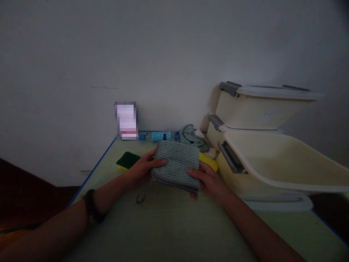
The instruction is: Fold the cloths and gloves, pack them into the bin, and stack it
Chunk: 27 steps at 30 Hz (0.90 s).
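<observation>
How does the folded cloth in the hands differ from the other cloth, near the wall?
The folded cloth forms a flat, roughly rectangular pad, while the rear cloth is loosely bunched. The folded cloth is held by the left hand and right hand; the rear cloth lies beside the plastic bottle. Both look grey-green.

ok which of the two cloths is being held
The front cloth, held between the left hand and right hand; the back cloth lies bunched by the bottle, with no hand on it.
</observation>
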Each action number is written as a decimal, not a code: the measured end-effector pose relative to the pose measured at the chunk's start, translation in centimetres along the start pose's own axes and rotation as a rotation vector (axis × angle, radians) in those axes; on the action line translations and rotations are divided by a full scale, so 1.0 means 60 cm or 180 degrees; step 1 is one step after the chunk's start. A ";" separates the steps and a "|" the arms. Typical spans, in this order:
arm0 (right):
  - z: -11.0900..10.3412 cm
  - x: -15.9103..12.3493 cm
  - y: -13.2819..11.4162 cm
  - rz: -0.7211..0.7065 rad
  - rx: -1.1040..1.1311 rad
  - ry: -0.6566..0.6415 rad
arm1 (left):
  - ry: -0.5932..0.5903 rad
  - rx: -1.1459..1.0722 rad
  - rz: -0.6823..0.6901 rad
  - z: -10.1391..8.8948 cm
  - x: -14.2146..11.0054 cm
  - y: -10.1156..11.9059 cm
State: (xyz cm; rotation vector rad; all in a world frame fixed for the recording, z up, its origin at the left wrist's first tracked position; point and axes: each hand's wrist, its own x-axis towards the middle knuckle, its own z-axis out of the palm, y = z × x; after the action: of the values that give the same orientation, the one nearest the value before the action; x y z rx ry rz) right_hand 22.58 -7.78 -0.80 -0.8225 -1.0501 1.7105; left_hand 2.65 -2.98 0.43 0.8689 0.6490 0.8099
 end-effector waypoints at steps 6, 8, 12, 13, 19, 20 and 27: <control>0.001 0.006 0.000 -0.0371 0.0113 0.0231 | -0.0145 -0.0192 0.0062 -0.004 -0.002 -0.001; 0.001 0.007 0.001 -0.0354 0.0195 0.0230 | -0.0133 -0.0214 0.0090 -0.004 -0.001 -0.002; 0.001 0.006 0.003 -0.0253 0.0371 0.0193 | -0.0051 -0.0243 0.0179 -0.001 0.000 -0.002; 0.001 0.005 0.003 -0.0227 0.0412 0.0174 | -0.0029 -0.0256 0.0197 -0.001 0.000 -0.003; 0.000 0.002 0.002 -0.0165 0.0594 0.0059 | -0.0162 -0.0414 0.0243 -0.003 -0.007 -0.001; 0.000 0.001 0.002 -0.0172 0.0603 0.0085 | -0.0164 -0.0408 0.0279 -0.003 -0.008 -0.001; -0.003 0.001 0.000 -0.0275 0.0844 -0.0082 | -0.0276 -0.0406 0.0432 -0.004 -0.008 0.000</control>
State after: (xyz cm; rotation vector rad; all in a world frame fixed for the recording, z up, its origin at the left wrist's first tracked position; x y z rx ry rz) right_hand 22.70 -7.67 -0.89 -0.5791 -0.8400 1.7442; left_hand 2.22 -3.28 0.40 0.8332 0.4608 0.9203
